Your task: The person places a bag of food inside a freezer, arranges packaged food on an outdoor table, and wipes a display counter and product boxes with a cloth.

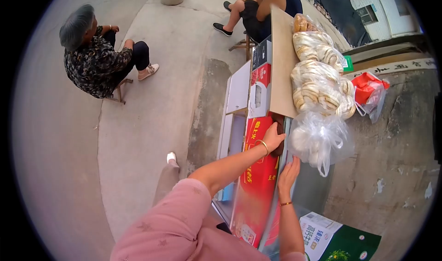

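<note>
My left hand (273,139), with a gold bangle at the wrist, reaches over the red carton (258,169) to a dark brown gap by the near end of the cardboard sheet (283,72). Its fingers are curled there, and whatever they grip is hidden. Lower down, my right hand (288,172) lies with fingers stretched out along the edge beside the carton. Just beyond it sits a knotted clear plastic bag (317,136) with round white things inside. Twisted, layered buns (317,88) in clear bags are stacked behind that.
A green and white carton (338,238) stands at lower right, a red plastic bag (368,89) at right. On the left a person (99,54) sits on a low stool; another seated person (262,12) is at the top. A shoe (171,157) shows near my left side.
</note>
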`<state>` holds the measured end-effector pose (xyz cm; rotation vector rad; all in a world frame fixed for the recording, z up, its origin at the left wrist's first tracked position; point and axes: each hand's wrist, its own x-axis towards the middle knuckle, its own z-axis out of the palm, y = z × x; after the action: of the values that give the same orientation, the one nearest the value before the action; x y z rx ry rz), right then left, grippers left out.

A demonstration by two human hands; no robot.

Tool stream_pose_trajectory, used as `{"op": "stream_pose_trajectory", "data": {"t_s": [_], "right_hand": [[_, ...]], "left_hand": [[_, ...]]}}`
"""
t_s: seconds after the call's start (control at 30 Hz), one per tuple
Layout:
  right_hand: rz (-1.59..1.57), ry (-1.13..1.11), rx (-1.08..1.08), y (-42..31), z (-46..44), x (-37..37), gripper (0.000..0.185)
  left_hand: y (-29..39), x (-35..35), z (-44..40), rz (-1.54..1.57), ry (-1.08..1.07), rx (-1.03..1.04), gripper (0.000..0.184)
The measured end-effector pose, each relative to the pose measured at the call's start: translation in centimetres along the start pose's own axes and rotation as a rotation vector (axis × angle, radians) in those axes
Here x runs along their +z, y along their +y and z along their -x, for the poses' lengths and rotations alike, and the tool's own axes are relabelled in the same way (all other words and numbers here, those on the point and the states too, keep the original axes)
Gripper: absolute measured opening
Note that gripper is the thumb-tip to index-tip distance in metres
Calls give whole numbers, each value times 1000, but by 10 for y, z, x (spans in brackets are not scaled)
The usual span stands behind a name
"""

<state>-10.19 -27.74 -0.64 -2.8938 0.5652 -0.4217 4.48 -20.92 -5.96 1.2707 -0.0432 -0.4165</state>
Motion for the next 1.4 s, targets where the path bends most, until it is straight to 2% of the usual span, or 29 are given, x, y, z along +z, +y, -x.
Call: {"op": "stream_pose_trajectory", "data": {"t_s": [0.07, 0.1, 0.13, 0.2, 0.23, 0.27, 0.37, 0.4, 0.47, 0.53, 0.57, 0.6, 0.67, 0.7, 0.77, 0.8, 0.83, 0.9, 1.0, 1.1, 1.17, 1.2, 1.23, 1.27, 1.3, 1.33, 1.37, 1.4], "right_hand": [[16, 2, 33, -2, -5, 2, 38], [3, -4, 43, -2, -3, 2, 38], [-7, -16, 53, -3, -3, -1, 38], [-25, -29, 73, -3, -2, -4, 38], [-49, -32, 82, -3, -2, -5, 38], [-70, -37, 91, -2, -3, -6, 38], [-24, -47, 83, -1, -2, -3, 38], [-19, -53, 85, -1, -1, -4, 38], [16, -71, 120, -5, -2, -3, 40], [-3, -97, 157, -6, 0, -3, 40], [-13, -123, 183, -4, 0, -6, 41], [-2, -127, 184, -2, 3, -7, 41], [-24, -198, 314, 4, 5, -7, 42], [-10, -213, 316, 12, 4, -8, 42], [44, -221, 375, 10, 11, -3, 46], [52, -239, 398, 5, 11, -5, 46], [-28, -197, 374, -6, -1, -4, 46], [-94, -179, 359, -18, -10, -4, 46], [-9, -219, 381, -20, -10, -11, 46], [-60, -221, 479, -22, 3, -20, 44], [78, -358, 469, -53, -15, -33, 41], [80, -350, 469, -71, -31, -36, 41], [62, -410, 265, -101, -58, -38, 39], [48, -477, 66, -124, -84, -39, 37], [61, -485, 83, -138, -107, -38, 37], [34, -446, -17, -148, -134, -31, 38], [10, -405, -123, -152, -162, -17, 40], [33, -431, -158, -153, -187, -3, 43]], "left_hand": [[-3, -4, -21, 24, -5, 59, 67], [-4, -10, -30, 48, -91, 99, 68], [-4, -15, -36, 46, -88, 96, 68], [-5, -21, -43, 208, -133, 284, 62], [-17, -26, -48, 347, -232, 156, 52], [-2, -40, -43, 698, -253, -234, 44], [-1, -85, -74, 964, -29, -227, 31], [6, -103, -88, 949, -84, -166, 30], [12, -107, -125, 381, -93, 72, 29], [11, -97, -156, -296, -315, 530, 33], [-12, -87, -170, -406, -458, 626, 36], [-32, -73, -188, -894, -625, 904, 43], [-32, -54, -189, -1422, -648, 991, 51], [-28, -47, -202, -1408, -651, 977, 51], [-15, -47, -219, -1468, -959, 959, 56], [-7, -50, -222, -1449, -987, 946, 56], [5, -57, -231, -1498, -838, 1015, 56], [6, -62, -257, -1462, -669, 981, 53], [10, -79, -312, -1342, -513, 805, 46], [11, -108, -343, -1200, -422, 839, 40], [-5, -116, -351, -1112, -421, 828, 37], [-12, -118, -362, -1037, -403, 822, 33], [-4, -120, -373, -1029, -403, 826, 33], [10, -120, -382, -831, -233, 692, 31], [24, -119, -389, -631, -78, 545, 28], [33, -117, -398, -437, 68, 395, 26], [37, -110, -410, -348, 245, 608, 29], [39, -111, -416, -362, 57, 692, 34]]}}
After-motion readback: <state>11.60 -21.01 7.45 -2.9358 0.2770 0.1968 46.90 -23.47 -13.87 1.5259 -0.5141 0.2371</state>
